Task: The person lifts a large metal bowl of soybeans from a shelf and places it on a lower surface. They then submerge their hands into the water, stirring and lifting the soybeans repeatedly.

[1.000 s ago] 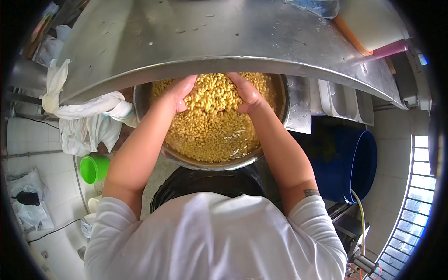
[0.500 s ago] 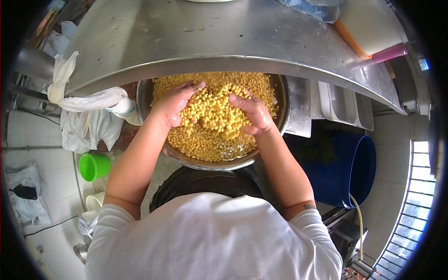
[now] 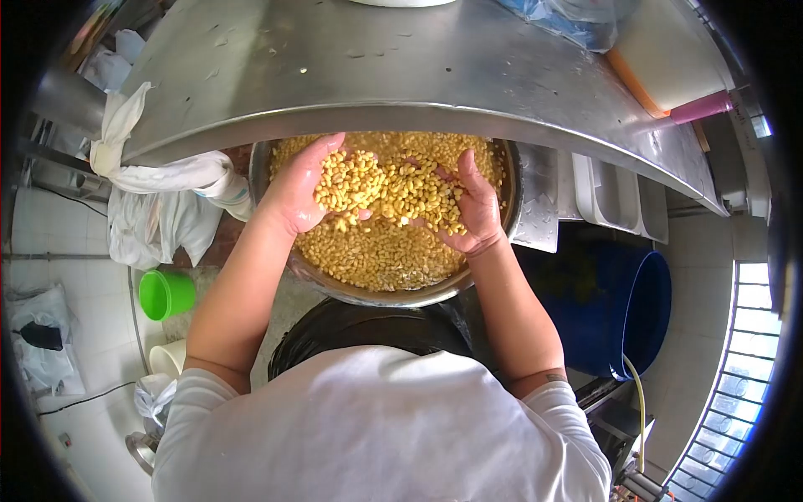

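Observation:
A large round metal basin point(image 3: 381, 295) is filled with wet yellow beans point(image 3: 360, 251), which look like soaked soybeans, in water. Part of its far side is hidden under the table edge. My left hand point(image 3: 294, 191) is cupped palm up at the basin's left, thumb raised, with a heap of soybeans point(image 3: 355, 180) on it. Facing it from the right, my right hand point(image 3: 479, 207) also cradles soybeans, its thumb pointing away from me. The heap spans both palms and hides most of the fingers.
A steel table point(image 3: 368, 75) overhangs the basin. Left are a knotted white cloth point(image 3: 176, 176) and a green bucket point(image 3: 166, 294). A black bin liner point(image 3: 368, 329) lies below the basin. Right stand a blue barrel point(image 3: 648, 309) and metal trays point(image 3: 606, 192).
My hands have opened out somewhat and turned more palm up. The heap of soybeans between them has become flatter and spread across both palms. The view has shifted slightly.

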`<state>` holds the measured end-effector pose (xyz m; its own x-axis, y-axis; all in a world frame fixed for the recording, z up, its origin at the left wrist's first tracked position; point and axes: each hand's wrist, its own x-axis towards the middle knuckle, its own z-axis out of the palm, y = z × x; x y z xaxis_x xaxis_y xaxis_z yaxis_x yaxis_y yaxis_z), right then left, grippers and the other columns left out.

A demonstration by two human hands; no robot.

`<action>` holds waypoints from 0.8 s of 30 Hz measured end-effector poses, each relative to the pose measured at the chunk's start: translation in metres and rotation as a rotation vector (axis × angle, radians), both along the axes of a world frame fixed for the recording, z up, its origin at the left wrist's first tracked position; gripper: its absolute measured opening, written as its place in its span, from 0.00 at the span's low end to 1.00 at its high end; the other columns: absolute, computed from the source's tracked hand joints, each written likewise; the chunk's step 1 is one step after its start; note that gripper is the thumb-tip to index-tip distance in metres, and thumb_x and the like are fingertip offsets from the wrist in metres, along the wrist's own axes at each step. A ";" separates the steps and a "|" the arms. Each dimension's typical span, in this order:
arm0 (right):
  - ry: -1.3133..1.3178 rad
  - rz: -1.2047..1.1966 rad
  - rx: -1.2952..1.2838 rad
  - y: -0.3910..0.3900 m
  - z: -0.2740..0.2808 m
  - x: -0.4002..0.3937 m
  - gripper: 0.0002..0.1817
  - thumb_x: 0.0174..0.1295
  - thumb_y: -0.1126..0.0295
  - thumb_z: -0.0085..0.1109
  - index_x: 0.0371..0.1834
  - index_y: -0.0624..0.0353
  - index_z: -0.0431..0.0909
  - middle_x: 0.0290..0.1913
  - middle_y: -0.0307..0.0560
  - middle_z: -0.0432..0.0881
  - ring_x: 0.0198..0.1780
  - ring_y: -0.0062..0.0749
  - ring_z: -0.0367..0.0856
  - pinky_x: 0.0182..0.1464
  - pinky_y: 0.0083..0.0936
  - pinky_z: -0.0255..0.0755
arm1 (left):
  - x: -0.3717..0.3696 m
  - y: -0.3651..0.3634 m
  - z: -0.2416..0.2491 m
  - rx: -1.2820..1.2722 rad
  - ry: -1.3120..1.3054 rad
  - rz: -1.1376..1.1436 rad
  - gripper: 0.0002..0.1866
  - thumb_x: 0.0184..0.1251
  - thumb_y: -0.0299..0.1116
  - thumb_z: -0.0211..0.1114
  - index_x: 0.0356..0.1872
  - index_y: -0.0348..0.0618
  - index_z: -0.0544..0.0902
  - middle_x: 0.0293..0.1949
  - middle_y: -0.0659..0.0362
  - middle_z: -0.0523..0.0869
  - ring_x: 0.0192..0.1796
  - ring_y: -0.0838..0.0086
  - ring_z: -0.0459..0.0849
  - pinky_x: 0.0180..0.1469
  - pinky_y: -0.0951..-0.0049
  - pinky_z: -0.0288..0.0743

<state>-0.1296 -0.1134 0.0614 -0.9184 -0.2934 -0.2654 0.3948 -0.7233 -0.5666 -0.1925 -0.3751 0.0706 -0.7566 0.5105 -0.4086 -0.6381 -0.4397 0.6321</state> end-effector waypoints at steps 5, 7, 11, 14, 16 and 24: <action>-0.024 0.086 -0.202 0.007 -0.015 -0.005 0.45 0.79 0.34 0.50 0.82 0.62 0.66 0.77 0.62 0.75 0.72 0.57 0.81 0.67 0.58 0.85 | 0.001 -0.005 0.005 0.022 0.041 -0.024 0.27 0.85 0.52 0.57 0.71 0.44 0.80 0.61 0.49 0.91 0.58 0.53 0.92 0.49 0.34 0.91; -0.028 0.059 -0.166 0.003 -0.006 -0.002 0.43 0.80 0.35 0.50 0.83 0.59 0.66 0.78 0.60 0.74 0.74 0.58 0.79 0.68 0.61 0.83 | -0.004 -0.007 -0.005 0.089 0.098 -0.064 0.28 0.86 0.52 0.55 0.70 0.39 0.80 0.62 0.48 0.90 0.59 0.52 0.92 0.51 0.35 0.91; -0.024 0.041 -0.063 0.003 0.003 0.000 0.41 0.80 0.36 0.51 0.84 0.54 0.67 0.79 0.55 0.75 0.77 0.59 0.75 0.71 0.68 0.78 | -0.003 -0.007 -0.005 0.121 0.027 -0.050 0.28 0.87 0.51 0.54 0.69 0.36 0.80 0.63 0.47 0.89 0.60 0.52 0.92 0.55 0.34 0.89; -0.009 0.047 -0.074 0.006 -0.002 -0.003 0.41 0.79 0.35 0.52 0.84 0.54 0.67 0.79 0.54 0.74 0.78 0.59 0.74 0.71 0.71 0.76 | -0.005 -0.008 -0.008 0.130 0.049 -0.060 0.27 0.87 0.51 0.54 0.68 0.37 0.82 0.63 0.47 0.89 0.60 0.53 0.92 0.58 0.33 0.87; -0.002 0.039 -0.066 0.007 -0.005 -0.004 0.42 0.79 0.35 0.52 0.84 0.54 0.66 0.79 0.54 0.74 0.78 0.59 0.74 0.72 0.72 0.75 | -0.004 -0.006 -0.002 -0.009 0.070 -0.035 0.26 0.87 0.50 0.54 0.67 0.38 0.83 0.63 0.49 0.90 0.61 0.56 0.91 0.61 0.35 0.86; 0.042 0.153 -0.207 0.011 -0.009 -0.005 0.49 0.76 0.31 0.52 0.85 0.59 0.64 0.80 0.61 0.72 0.78 0.57 0.75 0.75 0.60 0.75 | 0.007 -0.002 -0.004 -0.523 0.309 0.084 0.27 0.82 0.52 0.64 0.68 0.42 0.84 0.69 0.50 0.86 0.71 0.64 0.84 0.73 0.53 0.75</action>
<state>-0.1341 -0.1024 0.0519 -0.8682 -0.4737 -0.1477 0.4876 -0.7591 -0.4313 -0.1860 -0.3766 0.0669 -0.9089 0.2351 -0.3444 -0.3677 -0.0622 0.9279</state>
